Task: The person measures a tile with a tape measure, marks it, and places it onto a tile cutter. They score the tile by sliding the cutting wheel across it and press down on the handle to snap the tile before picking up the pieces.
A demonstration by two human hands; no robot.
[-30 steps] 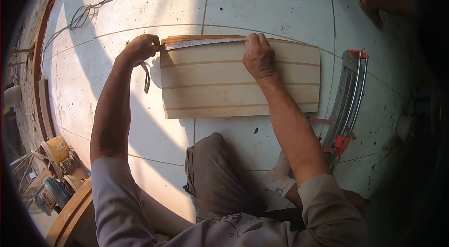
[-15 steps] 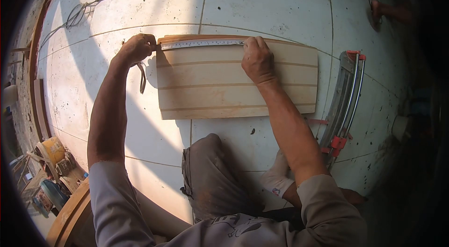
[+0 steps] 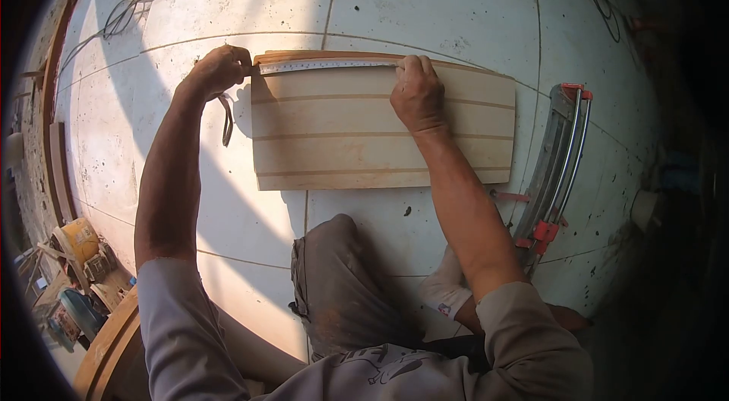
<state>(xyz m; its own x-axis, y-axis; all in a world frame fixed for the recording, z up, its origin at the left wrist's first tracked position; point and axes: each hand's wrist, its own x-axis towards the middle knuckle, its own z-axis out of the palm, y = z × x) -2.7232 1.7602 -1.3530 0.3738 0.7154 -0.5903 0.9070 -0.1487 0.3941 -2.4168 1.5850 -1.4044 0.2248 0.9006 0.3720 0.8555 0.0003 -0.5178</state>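
Observation:
A white tape measure (image 3: 326,65) is stretched along the far edge of a pale tile (image 3: 380,116) that has several darker stripes running across it. Its left end is pinched in my left hand (image 3: 224,71), just beyond the tile's far left corner. A strap (image 3: 228,121) dangles below that hand. My right hand (image 3: 418,92) is closed over the tape's other end, resting on the tile near the middle of its far edge. The fingertips of both hands are partly hidden. Brown edges of the tile or of pieces under it show behind the tape.
A tile cutter (image 3: 558,165) with chrome rails and red parts lies to the right. Cables (image 3: 133,14) run across the floor (image 3: 425,6) at the far side. Tools, among them a yellow container (image 3: 78,241), sit at lower left beside a curved wooden piece (image 3: 110,348).
Both hands still hold the tape along the tile's far edge. The view has shifted slightly. A foot seen at the upper right has gone from sight.

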